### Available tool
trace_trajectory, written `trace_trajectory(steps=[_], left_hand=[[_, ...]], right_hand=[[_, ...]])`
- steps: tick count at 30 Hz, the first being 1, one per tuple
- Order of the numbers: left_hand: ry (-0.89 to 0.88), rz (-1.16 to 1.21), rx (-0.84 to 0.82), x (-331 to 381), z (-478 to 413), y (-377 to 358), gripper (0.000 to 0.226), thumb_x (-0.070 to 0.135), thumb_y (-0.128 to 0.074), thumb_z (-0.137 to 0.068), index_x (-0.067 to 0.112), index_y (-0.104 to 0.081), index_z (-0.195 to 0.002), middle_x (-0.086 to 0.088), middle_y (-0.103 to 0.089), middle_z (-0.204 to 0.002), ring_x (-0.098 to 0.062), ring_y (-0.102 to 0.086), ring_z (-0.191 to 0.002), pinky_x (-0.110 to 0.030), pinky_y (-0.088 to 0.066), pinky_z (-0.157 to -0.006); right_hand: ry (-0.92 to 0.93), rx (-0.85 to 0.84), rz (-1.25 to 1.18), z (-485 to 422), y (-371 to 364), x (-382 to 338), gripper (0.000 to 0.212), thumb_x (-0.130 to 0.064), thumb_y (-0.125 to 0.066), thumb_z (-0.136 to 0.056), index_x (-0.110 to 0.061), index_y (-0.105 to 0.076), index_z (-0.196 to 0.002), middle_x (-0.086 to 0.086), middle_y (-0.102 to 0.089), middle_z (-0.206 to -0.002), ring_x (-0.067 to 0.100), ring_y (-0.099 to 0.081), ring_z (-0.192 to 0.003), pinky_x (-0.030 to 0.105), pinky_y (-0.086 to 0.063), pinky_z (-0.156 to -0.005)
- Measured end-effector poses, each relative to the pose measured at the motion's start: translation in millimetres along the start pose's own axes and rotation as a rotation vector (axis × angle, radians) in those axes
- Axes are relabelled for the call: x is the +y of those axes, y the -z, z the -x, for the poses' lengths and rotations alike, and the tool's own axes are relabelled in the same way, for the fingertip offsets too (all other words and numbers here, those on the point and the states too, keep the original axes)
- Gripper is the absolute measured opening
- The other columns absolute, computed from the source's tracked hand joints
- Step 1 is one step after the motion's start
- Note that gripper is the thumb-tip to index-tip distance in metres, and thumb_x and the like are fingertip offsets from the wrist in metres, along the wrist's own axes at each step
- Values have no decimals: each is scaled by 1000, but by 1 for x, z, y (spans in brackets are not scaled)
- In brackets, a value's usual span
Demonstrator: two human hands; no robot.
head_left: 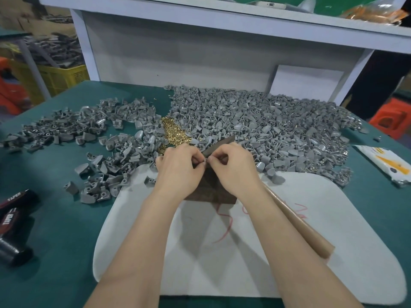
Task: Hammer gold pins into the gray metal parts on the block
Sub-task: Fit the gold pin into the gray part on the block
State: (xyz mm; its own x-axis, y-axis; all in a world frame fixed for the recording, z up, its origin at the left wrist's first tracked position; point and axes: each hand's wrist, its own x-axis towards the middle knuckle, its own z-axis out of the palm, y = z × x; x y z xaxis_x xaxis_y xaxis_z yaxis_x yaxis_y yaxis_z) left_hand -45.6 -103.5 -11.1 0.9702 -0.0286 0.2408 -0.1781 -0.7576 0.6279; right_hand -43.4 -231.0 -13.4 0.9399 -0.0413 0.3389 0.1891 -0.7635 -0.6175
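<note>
Both left hand [178, 165] and right hand [231, 167] are pinching a small piece [205, 160] above the block [211, 193], probably seating a pin; hammering is needing it upright.

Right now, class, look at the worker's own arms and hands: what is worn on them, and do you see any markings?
Nothing is worn. Both forearms are bare down to the bottom edge of the picture, with no sleeves showing. The left hand and the right hand have no gloves, and no ring, watch, wristband or marking is visible.
</note>
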Motion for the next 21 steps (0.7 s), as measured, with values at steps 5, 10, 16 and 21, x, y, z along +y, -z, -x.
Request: trace_trajectory(steps=[5, 10, 16, 21], left_hand=[[-9, 6, 9, 0, 0, 0, 16, 30, -64, -86, 34, -55, -74, 13, -59, -89, -22, -54, -106, -39, -34, -92], [-12, 4, 10, -1, 0, -1, 16, 30, -64, -86, 34, -55, -73, 15, -56, -87, -21, -54, -106, -40, -34, -92], [-19, 3, 13, -1, 0, -1, 12, 29, -63, -86, 33, -56, -77, 13, -58, -91, -20, -53, -107, -39, -32, -91], [-21, -2, 19, -1, 0, -1, 13, 28, -62, -87, 33, -56, -76, 13, -59, -92, -20, -51, -106, -37, -29, -87]], right_hand=[[-14, 21, -71, 2, -1, 0, 16, -15, -65, -84, -21, -59, -70, -8, -52, -80, 7, -49, -74, 15, -32, -68], [-20, 31, -96, 4, -1, 0, 16, -15, -65, -83, -22, -59, -69, -7, -57, -80, 6, -50, -73, 15, -33, -66], [-25, 52, -125, 5, -3, 0, 17, -13, -65, -83, -21, -59, -69, -11, -53, -76, 5, -49, -72, 14, -30, -65], [-37, 63, -132, 5, -5, 1, 16, -13, -64, -82, -21, -60, -70, -9, -56, -78, 8, -52, -74, 17, -32, -67]])
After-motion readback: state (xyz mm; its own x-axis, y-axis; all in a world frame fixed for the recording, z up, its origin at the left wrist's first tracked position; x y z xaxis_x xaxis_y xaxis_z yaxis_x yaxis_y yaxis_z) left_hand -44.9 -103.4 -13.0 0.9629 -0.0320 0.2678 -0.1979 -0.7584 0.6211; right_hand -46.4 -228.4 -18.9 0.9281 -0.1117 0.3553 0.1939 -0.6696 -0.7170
